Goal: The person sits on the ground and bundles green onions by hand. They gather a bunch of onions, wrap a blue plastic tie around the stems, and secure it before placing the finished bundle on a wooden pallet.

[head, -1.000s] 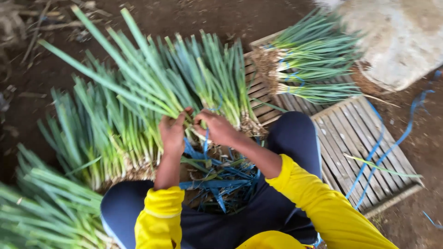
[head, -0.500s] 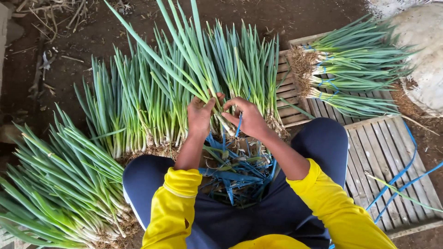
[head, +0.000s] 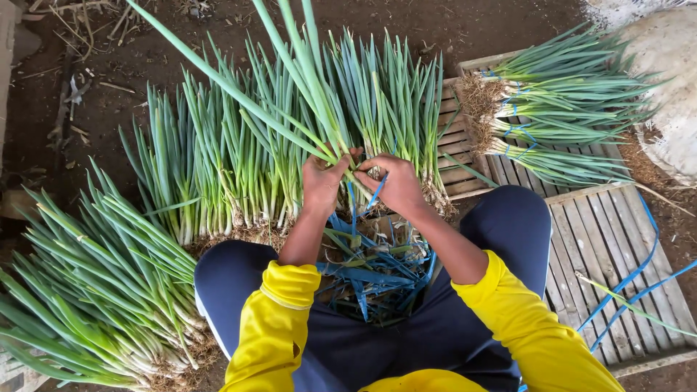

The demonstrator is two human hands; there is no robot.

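My left hand (head: pixel 321 183) grips a bunch of green onions (head: pixel 290 87) by its lower stalks, leaves pointing up and away. Beside it my right hand (head: pixel 397 183) pinches a blue plastic strip (head: pixel 375 194) against the same bunch. Both hands are close together above my lap. A tangle of blue strips (head: pixel 377 272) lies between my knees just below the hands. My sleeves are yellow and my trousers dark blue.
Loose green onions (head: pixel 239 167) lie in a row ahead, and another heap (head: pixel 94 290) sits at the left. Tied bundles (head: pixel 559 116) rest on a wooden slatted crate (head: pixel 617 239) at the right. A whitish sack (head: pixel 668 87) stands at the far right. Ground is bare soil.
The view has drifted right to left across the scene. My hands stay on the bunch, the right one working the blue strip around the stalks.
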